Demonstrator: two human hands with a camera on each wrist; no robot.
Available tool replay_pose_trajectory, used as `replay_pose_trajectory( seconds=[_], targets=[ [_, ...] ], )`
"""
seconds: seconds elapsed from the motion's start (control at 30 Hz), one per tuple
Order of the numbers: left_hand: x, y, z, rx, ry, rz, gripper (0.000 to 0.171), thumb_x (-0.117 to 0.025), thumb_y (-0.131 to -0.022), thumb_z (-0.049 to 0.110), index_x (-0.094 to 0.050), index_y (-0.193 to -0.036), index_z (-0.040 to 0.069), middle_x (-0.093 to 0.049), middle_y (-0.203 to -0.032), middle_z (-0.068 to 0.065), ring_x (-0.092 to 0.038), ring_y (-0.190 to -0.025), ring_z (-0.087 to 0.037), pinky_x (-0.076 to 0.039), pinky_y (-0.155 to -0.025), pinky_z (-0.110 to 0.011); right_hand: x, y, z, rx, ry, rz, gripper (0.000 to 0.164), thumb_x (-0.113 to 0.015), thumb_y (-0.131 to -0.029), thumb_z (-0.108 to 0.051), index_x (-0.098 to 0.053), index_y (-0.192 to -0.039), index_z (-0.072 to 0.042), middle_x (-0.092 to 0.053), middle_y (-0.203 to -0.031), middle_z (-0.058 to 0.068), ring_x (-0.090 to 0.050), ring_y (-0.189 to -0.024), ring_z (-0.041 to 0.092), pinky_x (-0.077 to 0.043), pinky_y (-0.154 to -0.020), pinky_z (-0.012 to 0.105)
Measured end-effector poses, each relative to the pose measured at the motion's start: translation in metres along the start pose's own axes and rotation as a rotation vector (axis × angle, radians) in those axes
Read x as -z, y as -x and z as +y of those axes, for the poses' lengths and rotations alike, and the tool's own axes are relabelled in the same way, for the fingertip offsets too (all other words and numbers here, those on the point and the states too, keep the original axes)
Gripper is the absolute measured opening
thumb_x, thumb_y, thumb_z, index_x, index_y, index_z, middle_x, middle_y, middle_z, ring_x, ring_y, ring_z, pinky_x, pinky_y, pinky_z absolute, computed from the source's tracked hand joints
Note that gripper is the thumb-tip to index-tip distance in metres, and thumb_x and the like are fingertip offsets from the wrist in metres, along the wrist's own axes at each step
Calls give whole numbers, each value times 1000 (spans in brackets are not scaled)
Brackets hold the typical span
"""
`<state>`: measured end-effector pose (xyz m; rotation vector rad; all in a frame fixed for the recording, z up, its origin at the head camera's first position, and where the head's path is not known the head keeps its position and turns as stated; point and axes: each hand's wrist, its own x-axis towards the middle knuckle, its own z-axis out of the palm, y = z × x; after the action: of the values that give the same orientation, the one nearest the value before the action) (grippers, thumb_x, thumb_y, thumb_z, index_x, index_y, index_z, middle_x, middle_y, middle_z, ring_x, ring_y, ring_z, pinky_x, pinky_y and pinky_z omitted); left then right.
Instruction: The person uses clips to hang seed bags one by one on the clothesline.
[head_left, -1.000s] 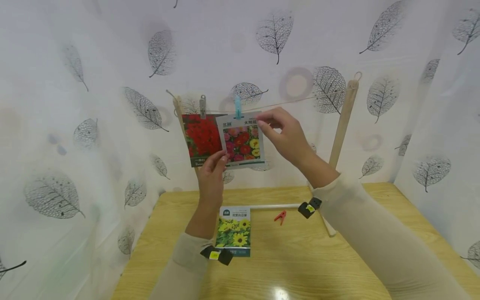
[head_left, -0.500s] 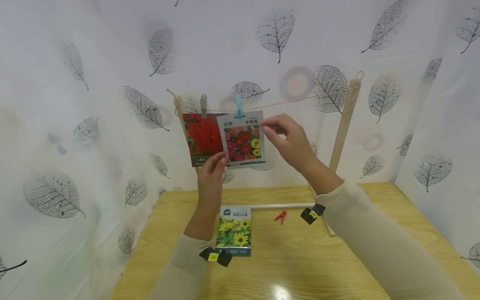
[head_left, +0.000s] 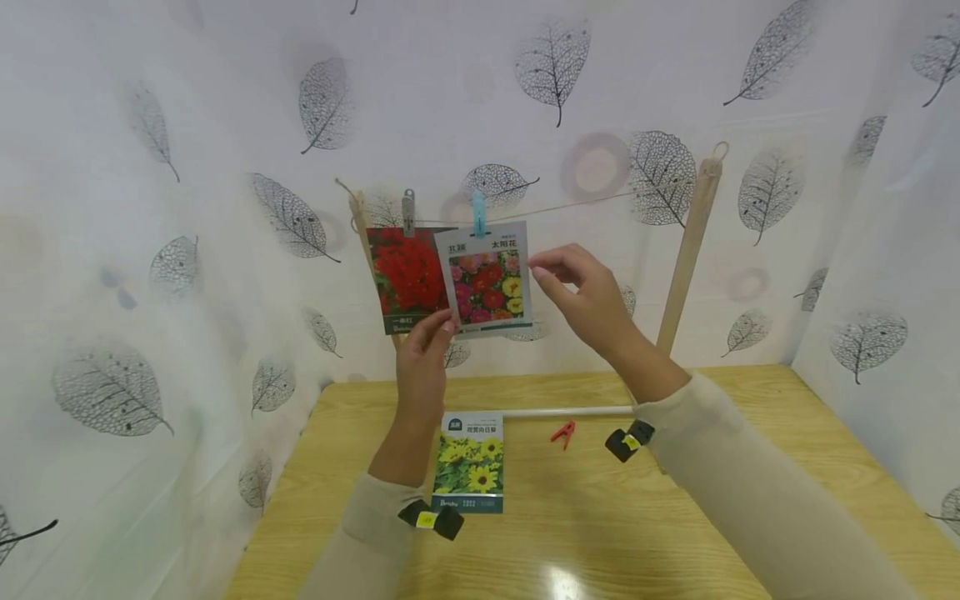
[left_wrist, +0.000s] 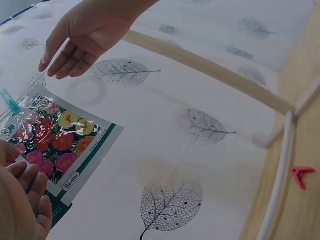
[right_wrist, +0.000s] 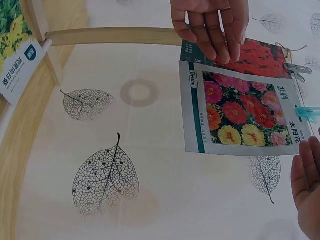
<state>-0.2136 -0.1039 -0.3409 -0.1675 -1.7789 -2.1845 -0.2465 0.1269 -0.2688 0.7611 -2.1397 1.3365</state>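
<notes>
A seed packet with mixed pink, red and yellow flowers [head_left: 487,287] hangs from a string by a light blue clothespin [head_left: 478,213]. My left hand [head_left: 422,367] is at its lower left edge, pinching it there between thumb and forefinger. My right hand [head_left: 588,296] stands just off the packet's right edge, fingers loosely bent, holding nothing. Partly behind that packet, a red-flower seed packet [head_left: 408,271] hangs under a grey clothespin [head_left: 408,212]. On the table lies a sunflower seed packet [head_left: 468,467], and to its right a red clothespin [head_left: 563,433].
The string [head_left: 570,205] runs between two wooden posts, the right post [head_left: 690,242] and the left post [head_left: 360,218]. A white rod [head_left: 566,412] crosses low between them over the wooden table [head_left: 600,533]. A leaf-patterned curtain [head_left: 480,83] encloses the back and sides.
My right hand has let go of the hanging packet's upper right corner and moved a little right and down. My left hand has stayed at the packet's lower left edge.
</notes>
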Motion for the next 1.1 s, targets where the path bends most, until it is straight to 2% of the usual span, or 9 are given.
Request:
replay_pose_trajectory(
  seconds=[0.33,0.53,0.77,1.1],
  targets=[
    [3,3,-4,-3,-46,3,31,-59,-103,20,-64,-130,6,-66,-131,-12,-59,-126,-20,-42,-115,-38,-1,10,7,-33,3,-9,21,-60,-103,-19,-69,-118,-9,-67,-113,6,-59,-99,1,-48,-93,16],
    [3,6,-6,17,-54,6,32,-60,-102,20,-64,-130,6,-66,-131,-12,-59,-126,-20,-42,-115,-38,-4,18,12,-50,8,-20,21,-60,-103,-18,-69,-119,-8,-67,-114,6,-59,-99,1,-48,-93,15],
    [6,8,-9,48,-80,-16,34,-61,-102,22,-63,-133,9,-65,-135,-8,-57,-129,-19,-41,-116,-37,-5,28,21,-72,24,-28,21,-61,-102,-19,-69,-120,-9,-68,-116,6,-59,-101,2,-48,-94,16],
    [9,12,-15,103,-91,-63,37,-57,-102,13,-58,-139,7,-60,-139,-13,-55,-131,-23,-38,-119,-41,-5,41,35,-91,23,-53,23,-60,-103,-19,-69,-121,-10,-68,-119,6,-60,-104,4,-48,-95,14]
  ],
)
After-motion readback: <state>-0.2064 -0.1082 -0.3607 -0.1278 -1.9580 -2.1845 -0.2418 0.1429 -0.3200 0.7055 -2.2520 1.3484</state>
